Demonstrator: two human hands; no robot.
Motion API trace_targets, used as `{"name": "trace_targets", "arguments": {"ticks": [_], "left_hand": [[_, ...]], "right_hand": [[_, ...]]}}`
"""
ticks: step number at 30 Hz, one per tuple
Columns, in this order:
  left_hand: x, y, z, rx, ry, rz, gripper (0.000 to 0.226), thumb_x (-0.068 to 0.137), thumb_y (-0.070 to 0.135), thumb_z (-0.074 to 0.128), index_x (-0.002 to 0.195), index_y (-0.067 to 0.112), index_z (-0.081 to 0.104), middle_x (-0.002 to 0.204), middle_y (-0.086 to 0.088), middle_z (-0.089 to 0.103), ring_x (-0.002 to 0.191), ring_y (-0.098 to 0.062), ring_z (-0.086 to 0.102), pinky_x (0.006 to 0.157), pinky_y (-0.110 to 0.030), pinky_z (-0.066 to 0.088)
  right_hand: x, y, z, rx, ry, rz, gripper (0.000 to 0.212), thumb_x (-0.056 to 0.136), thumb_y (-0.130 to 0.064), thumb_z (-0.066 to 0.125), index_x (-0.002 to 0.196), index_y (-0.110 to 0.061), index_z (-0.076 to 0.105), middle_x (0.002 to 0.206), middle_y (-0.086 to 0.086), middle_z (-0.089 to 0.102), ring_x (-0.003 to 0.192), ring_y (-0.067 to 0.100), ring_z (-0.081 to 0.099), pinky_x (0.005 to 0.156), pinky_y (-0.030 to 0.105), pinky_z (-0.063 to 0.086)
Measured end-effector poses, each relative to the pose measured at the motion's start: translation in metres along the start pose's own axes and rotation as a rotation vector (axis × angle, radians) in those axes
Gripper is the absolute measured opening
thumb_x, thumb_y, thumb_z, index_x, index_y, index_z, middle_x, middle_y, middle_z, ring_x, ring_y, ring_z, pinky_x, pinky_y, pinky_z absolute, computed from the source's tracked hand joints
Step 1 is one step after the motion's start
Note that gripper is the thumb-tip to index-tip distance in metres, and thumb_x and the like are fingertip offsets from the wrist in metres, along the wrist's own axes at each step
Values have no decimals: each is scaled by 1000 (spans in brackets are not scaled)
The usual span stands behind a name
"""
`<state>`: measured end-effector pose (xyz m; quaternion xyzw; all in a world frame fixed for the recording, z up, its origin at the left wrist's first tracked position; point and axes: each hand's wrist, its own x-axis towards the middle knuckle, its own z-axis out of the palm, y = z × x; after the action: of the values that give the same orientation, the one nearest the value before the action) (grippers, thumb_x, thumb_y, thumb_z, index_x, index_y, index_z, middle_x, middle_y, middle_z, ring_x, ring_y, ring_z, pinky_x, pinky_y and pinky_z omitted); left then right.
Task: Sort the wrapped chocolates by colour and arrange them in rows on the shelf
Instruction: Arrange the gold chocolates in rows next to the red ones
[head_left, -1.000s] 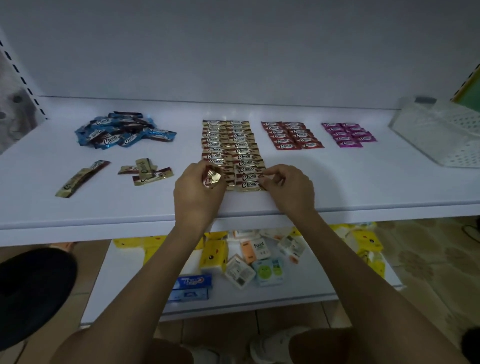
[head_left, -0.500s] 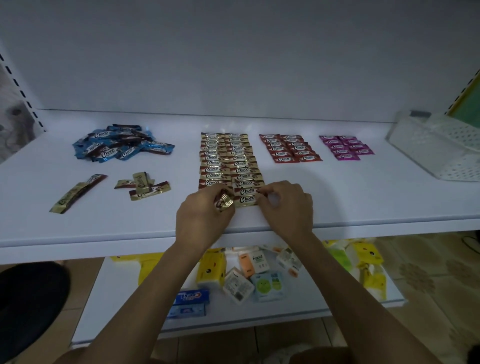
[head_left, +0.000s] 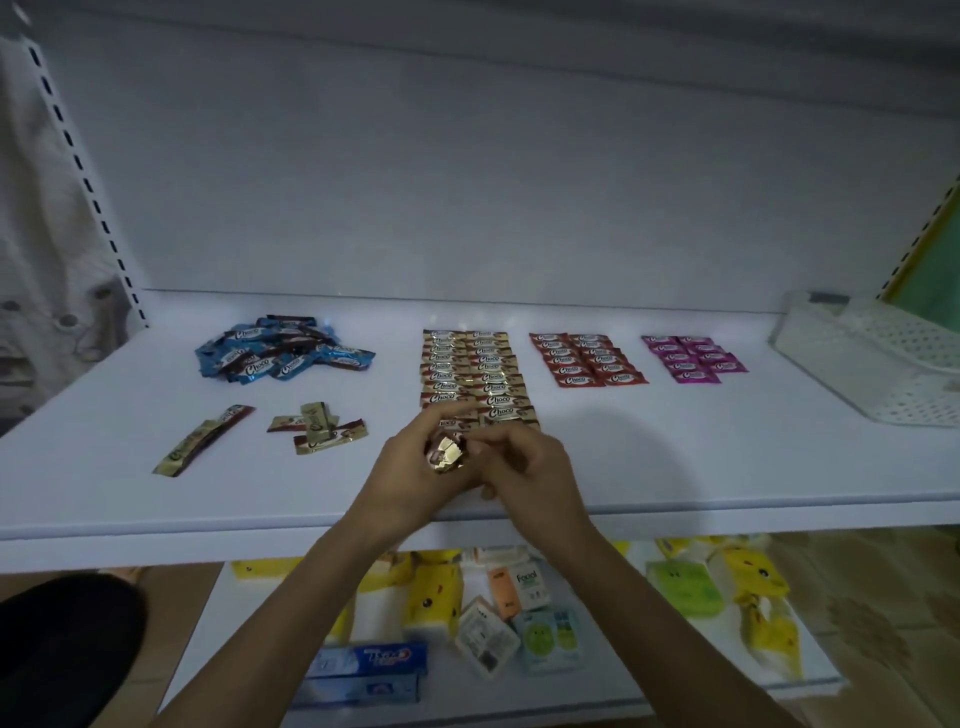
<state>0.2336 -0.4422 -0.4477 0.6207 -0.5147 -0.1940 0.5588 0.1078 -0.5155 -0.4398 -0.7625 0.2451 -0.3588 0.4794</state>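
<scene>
On the white shelf (head_left: 675, 457) lie two columns of gold chocolates (head_left: 475, 374), two columns of red chocolates (head_left: 587, 359) and two of pink chocolates (head_left: 693, 358). A loose heap of blue chocolates (head_left: 280, 349) sits at the back left. Several stray gold chocolates (head_left: 322, 428) and a gold strip (head_left: 202, 447) lie in front of it. My left hand (head_left: 410, 483) holds a small bunch of gold chocolates (head_left: 445, 453) just in front of the gold columns. My right hand (head_left: 530, 478) pinches at that bunch from the right with its fingertips.
A white perforated basket (head_left: 883, 364) stands at the shelf's right end. A lower shelf (head_left: 597, 686) carries yellow tissue packs (head_left: 434, 597), small packets and toothpaste boxes (head_left: 369, 670). A slotted upright (head_left: 83, 176) runs up the left side. A dark shape (head_left: 62, 649) fills the bottom left corner.
Both hands have lifted off the near end of the gold columns and come together. The right hand's fingers now meet the bunch in the left hand. The camera has tilted upward.
</scene>
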Motion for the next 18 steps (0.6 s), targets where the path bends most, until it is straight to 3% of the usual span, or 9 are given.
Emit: {"name": "trace_targets", "arguments": {"ticks": [4, 8, 10, 12, 15, 18], "left_hand": [[1, -5, -29, 109, -12, -1, 35, 70, 27, 81, 100, 36, 65, 103, 18, 68, 98, 8, 59, 80, -7, 42], [-3, -11, -44, 176, -22, -41, 55, 68, 24, 85, 116, 35, 60, 103, 16, 67, 87, 2, 61, 76, -12, 46], [-3, -11, -42, 161, -34, -50, 62, 65, 25, 88, 119, 35, 60, 98, 13, 68, 86, -2, 62, 76, -15, 47], [0, -11, -41, 104, -33, -68, 52, 63, 31, 88, 109, 33, 65, 97, 12, 69, 83, 0, 63, 73, -13, 48], [0, -8, -46, -76, -27, -179, 22, 76, 25, 76, 91, 11, 69, 72, -5, 68, 45, -10, 50, 43, -19, 40], [3, -13, -49, -75, -46, -225, 9, 89, 10, 66, 80, 7, 68, 63, -12, 63, 40, -11, 40, 38, -17, 31]], "right_hand": [[8, -8, 4, 125, 62, 120, 10, 93, -7, 57, 88, -10, 66, 70, 4, 65, 49, 4, 58, 49, 20, 43], [8, -16, 15, 134, -64, 160, 9, 90, -17, 64, 82, -14, 67, 69, 7, 67, 48, 8, 58, 46, 18, 42], [8, -18, 22, 109, -102, 148, 13, 90, -11, 63, 77, -15, 67, 62, 3, 64, 47, 9, 57, 45, 14, 40], [10, -15, 23, 100, -43, 167, 18, 91, -6, 60, 76, -15, 66, 58, -2, 63, 46, 7, 56, 44, 15, 40], [13, -7, 13, 151, 80, 260, 15, 92, -10, 60, 78, -11, 65, 57, -1, 61, 44, 9, 52, 42, 20, 40], [13, 0, 4, 223, 75, 300, 10, 91, -10, 61, 84, -5, 65, 59, 4, 61, 43, 12, 51, 41, 22, 43]]}}
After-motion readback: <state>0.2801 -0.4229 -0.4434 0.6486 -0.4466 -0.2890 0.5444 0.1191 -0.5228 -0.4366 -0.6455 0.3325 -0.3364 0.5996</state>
